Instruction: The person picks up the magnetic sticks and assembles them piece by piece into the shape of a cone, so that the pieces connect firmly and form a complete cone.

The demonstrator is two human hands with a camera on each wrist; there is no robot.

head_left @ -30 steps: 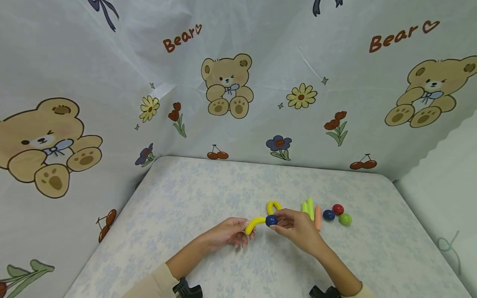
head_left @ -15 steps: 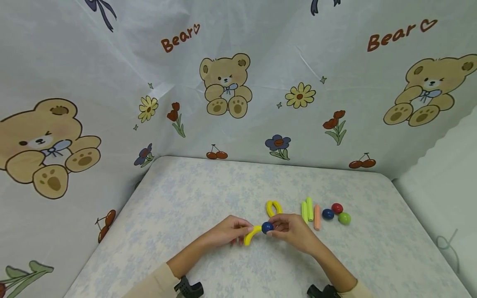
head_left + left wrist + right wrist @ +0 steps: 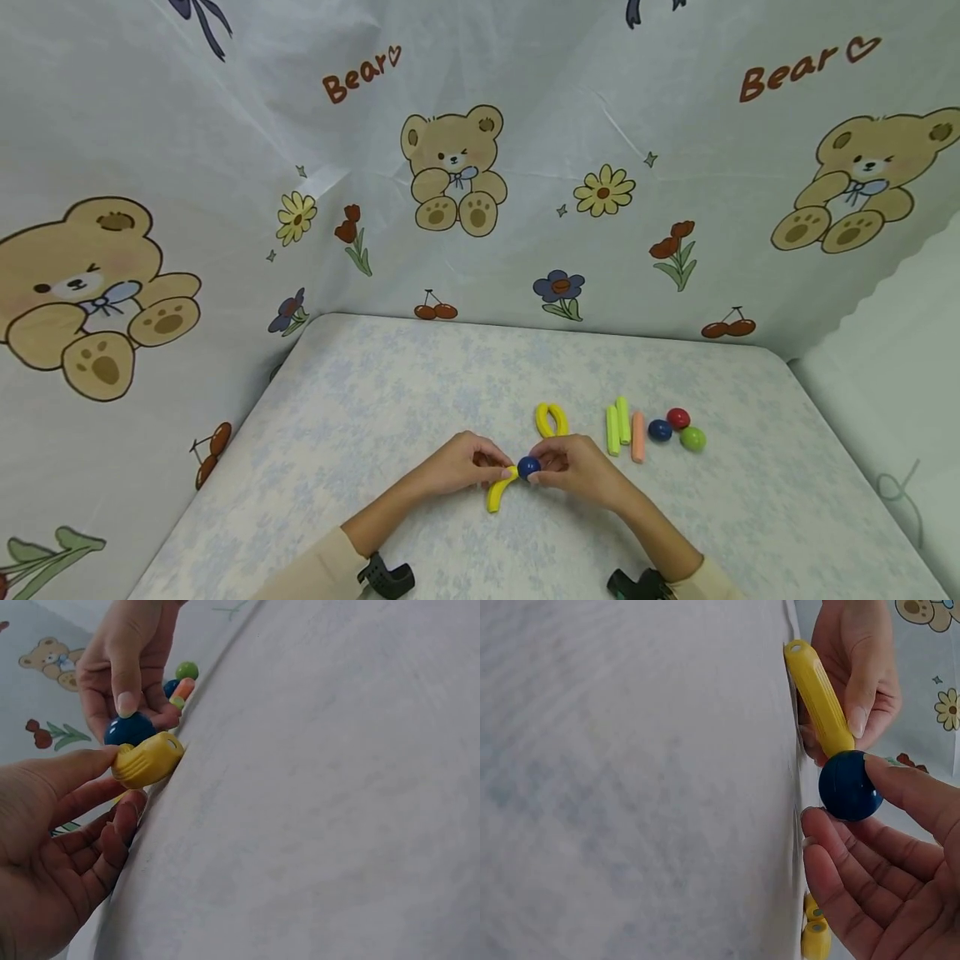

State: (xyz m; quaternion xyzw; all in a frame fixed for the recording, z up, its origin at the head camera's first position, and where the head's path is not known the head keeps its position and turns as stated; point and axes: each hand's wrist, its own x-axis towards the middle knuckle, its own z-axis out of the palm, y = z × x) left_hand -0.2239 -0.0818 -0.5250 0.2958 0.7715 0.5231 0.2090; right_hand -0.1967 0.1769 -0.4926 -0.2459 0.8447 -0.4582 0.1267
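A curved yellow rod, ribbed along its length in the right wrist view, has a glossy dark blue ball at its far end. My left hand pinches the rod near the ball between thumb and fingers. From the other side my right hand grips the ball with thumb and fingertips. Ball and rod meet end to end, as the right wrist view shows with the blue ball against the yellow rod. The rod's free end points down toward the person and has a small pale spot on its tip.
Behind the right hand, two curved yellow rods form a loop on the table. To the right lie two light green sticks, an orange stick, another blue ball, a red ball and a green ball.
Both hands have come closer to the person with the rod and ball, shifting slightly left. The rod has swung to point more downward, and the left hand's grip has moved up beside the ball.
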